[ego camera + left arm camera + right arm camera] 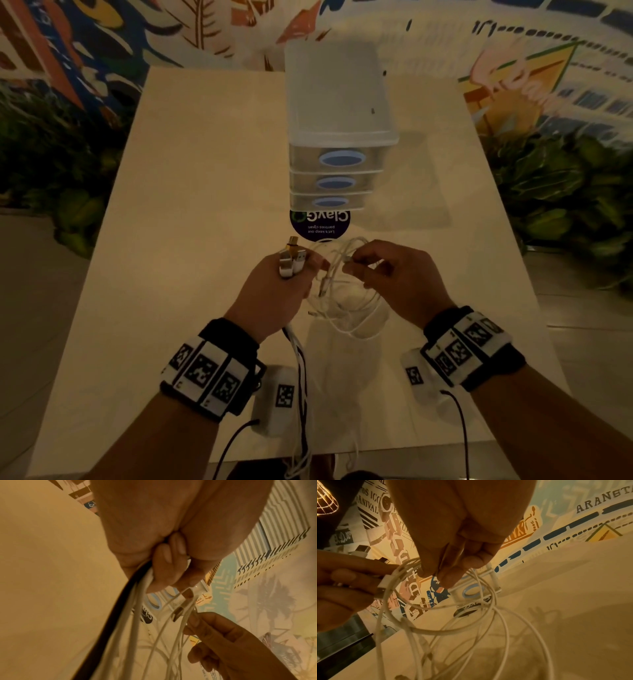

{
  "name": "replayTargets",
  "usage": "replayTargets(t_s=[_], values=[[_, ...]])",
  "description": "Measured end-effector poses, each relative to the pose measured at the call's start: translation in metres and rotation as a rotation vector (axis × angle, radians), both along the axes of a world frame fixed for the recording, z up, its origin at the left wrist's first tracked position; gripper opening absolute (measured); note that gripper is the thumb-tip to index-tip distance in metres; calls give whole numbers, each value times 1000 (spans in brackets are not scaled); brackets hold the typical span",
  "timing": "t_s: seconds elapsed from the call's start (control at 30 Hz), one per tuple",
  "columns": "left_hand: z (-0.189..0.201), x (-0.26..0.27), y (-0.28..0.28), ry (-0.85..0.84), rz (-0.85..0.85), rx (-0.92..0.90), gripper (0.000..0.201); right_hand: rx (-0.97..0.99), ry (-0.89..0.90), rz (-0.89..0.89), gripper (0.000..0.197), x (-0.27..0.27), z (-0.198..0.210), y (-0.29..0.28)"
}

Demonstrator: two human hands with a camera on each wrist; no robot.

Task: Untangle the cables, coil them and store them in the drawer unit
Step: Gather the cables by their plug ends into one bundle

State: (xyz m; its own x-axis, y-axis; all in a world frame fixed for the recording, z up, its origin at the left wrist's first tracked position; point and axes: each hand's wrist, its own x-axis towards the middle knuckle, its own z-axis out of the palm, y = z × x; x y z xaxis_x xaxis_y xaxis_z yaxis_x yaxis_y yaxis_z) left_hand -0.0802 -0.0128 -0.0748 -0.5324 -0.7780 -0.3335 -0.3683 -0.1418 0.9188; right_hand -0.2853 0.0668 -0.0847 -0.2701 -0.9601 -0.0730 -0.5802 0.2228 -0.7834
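Your left hand [274,291] clenched the plugs [291,260], anchoring the cables [342,308] before the drawers [339,178], so your right hand [394,277] could pinch one strand free.

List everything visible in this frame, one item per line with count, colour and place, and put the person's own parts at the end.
table: one, pale cream, under everything.
drawer unit: one, translucent white, three closed drawers with blue oval handles, far centre of table.
round sticker: one, dark with white lettering, on the table in front of the drawer unit.
white cables: several, exact count unclear, tangled loops between the hands.
black cable: one, hanging from the left fist among white ones.
plugs: a few, white and gold-coloured, sticking up from the left fist.
mural wall: colourful, behind the table.
wrist bands: two, black with black-and-white markers.
left hand: grips the cable bundle.
right hand: pinches a white strand.
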Motion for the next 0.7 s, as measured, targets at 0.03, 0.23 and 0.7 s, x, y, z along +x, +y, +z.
replayTargets(t_s=[0.03,0.23,0.7], values=[[0,-1,0,-20,-7,-30,27,0,12,10,14,-2,0,0],[0,-8,3,-43,-35,-87,35,-131,164,-2,17,-12,3,2],[0,-4,-9,97,175,136,24,-103,408,211,26,-39,-28,-15]])
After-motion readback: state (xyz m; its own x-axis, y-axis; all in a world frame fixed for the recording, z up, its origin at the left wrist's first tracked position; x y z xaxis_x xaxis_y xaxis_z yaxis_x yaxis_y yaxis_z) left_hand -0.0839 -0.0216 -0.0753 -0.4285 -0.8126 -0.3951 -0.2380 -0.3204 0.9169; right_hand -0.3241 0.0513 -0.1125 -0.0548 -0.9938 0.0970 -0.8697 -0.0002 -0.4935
